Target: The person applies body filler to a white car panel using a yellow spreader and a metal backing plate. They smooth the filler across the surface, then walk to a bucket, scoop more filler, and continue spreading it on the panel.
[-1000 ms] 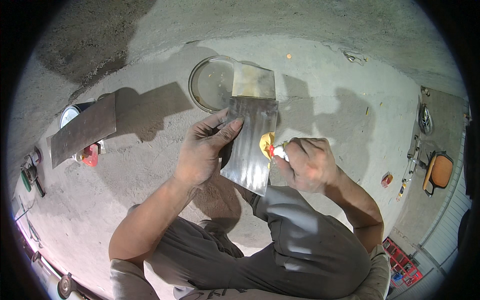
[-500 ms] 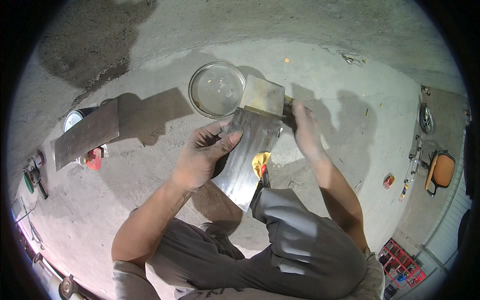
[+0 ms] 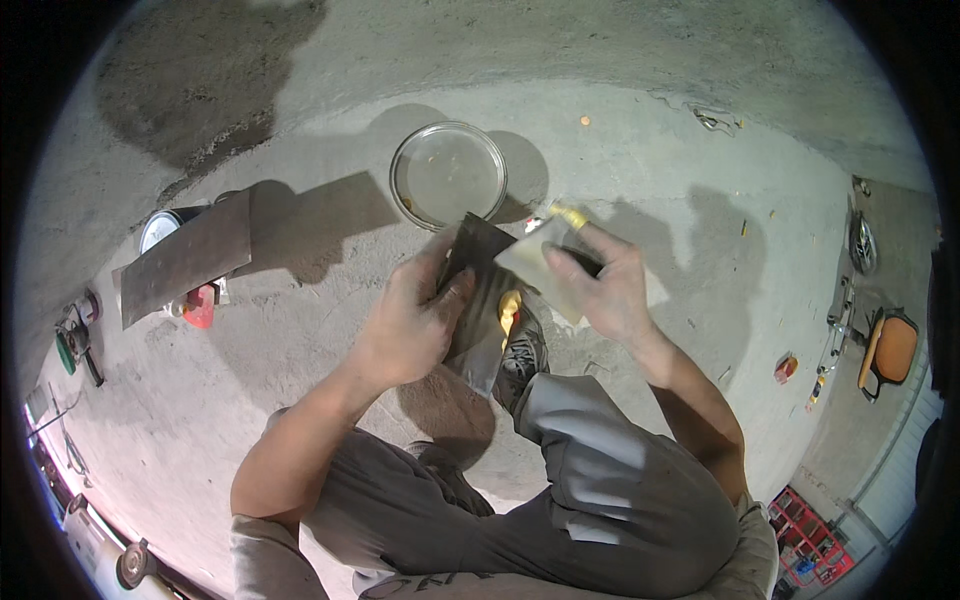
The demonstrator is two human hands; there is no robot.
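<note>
My left hand point(image 3: 412, 318) grips a long grey metal plate point(image 3: 487, 290) by its left side, thumb on top. Low on the plate's right edge sits a yellow dollop of paste point(image 3: 510, 305) with a bit of red beside it. In my right hand point(image 3: 612, 285) is a flat, pale rectangular scraper point(image 3: 538, 262), tilted, thumb across its face. One edge of it comes up to the plate's right edge; contact cannot be made out. Something yellow point(image 3: 568, 215) shows at my right fingertips. Beyond both hands stands a round metal tin point(image 3: 394, 185), open at the top.
To the left, a sheet of metal point(image 3: 190, 260) leans over a can point(image 3: 158, 230) and a red object point(image 3: 200, 306). An angle grinder point(image 3: 75, 345) lies farther left. At right are an orange-topped seat point(image 3: 890, 350) and a red crate point(image 3: 808, 540). My shoe point(image 3: 522, 362) is below the plate.
The scraper has come down from the plate's far end to its right side and turned. My right hand has moved nearer, and the plate has tilted, its face darker.
</note>
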